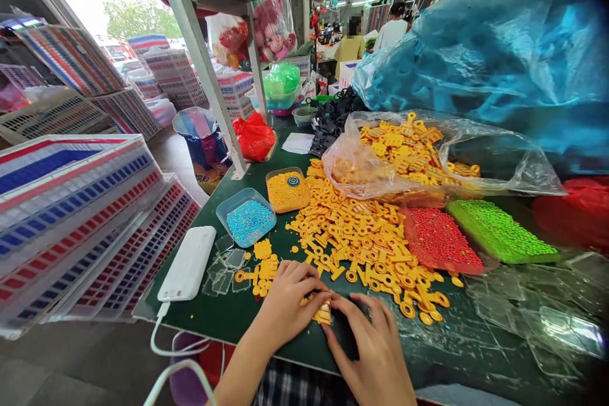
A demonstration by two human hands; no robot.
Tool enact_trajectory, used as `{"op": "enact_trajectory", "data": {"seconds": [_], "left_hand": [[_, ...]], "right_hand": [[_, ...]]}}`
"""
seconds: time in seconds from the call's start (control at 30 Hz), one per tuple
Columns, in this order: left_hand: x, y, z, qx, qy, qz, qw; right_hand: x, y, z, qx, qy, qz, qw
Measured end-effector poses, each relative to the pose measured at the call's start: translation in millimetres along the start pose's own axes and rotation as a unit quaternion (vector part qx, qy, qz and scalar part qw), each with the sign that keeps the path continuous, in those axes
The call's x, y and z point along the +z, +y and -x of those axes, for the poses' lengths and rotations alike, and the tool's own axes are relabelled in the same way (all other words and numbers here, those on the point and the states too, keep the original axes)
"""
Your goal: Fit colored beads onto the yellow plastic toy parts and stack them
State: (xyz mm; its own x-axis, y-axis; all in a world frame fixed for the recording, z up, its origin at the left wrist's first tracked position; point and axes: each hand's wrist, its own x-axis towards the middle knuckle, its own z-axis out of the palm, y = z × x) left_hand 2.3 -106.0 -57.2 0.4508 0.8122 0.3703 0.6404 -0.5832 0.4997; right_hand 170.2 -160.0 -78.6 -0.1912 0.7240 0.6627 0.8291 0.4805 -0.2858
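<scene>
Near the table's front edge, my left hand (pixel 291 301) closes its fingers round a small yellow plastic piece (pixel 324 313). The fingertips of my right hand (pixel 366 336) touch the right side of that piece, its fingers bent and spread apart. Just beyond both hands spreads a large heap of yellow plastic parts (pixel 352 235). A smaller group of yellow pieces (pixel 264 266) lies left of my left hand, beside thin clear plastic squares (pixel 226 269). My fingers partly hide the held piece.
Trays of blue beads (pixel 250 222), yellow beads (pixel 288 190), red beads (pixel 442 238) and green beads (pixel 507 228) surround the heap. A white power bank (pixel 187 263) with a cable lies left. Behind are an open bag of yellow parts (pixel 404 155), black parts (pixel 335 117) and two people. Crates (pixel 71 222) stand left.
</scene>
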Motion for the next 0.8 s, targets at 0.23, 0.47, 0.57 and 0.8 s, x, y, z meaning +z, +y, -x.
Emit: {"op": "enact_trajectory", "data": {"seconds": [0.23, 0.47, 0.57, 0.8], "left_hand": [[-0.4, 1.3, 1.7, -0.035, -0.018, 0.009, 0.999], [1.4, -0.5, 1.0, -0.039, -0.026, 0.005, 0.999], [0.3, 0.1, 0.5, -0.041, -0.030, 0.011, 0.999], [-1.2, 0.8, 0.0, -0.038, -0.031, 0.019, 0.999]], "right_hand": [[6.8, 0.8, 4.9, 0.019, 0.004, 0.003, 1.000], [4.5, -0.8, 1.9, 0.012, 0.016, 0.007, 1.000], [3.4, -0.5, 0.6, 0.005, 0.017, 0.018, 1.000], [2.8, 0.0, -0.6, -0.008, 0.027, 0.022, 0.999]]}}
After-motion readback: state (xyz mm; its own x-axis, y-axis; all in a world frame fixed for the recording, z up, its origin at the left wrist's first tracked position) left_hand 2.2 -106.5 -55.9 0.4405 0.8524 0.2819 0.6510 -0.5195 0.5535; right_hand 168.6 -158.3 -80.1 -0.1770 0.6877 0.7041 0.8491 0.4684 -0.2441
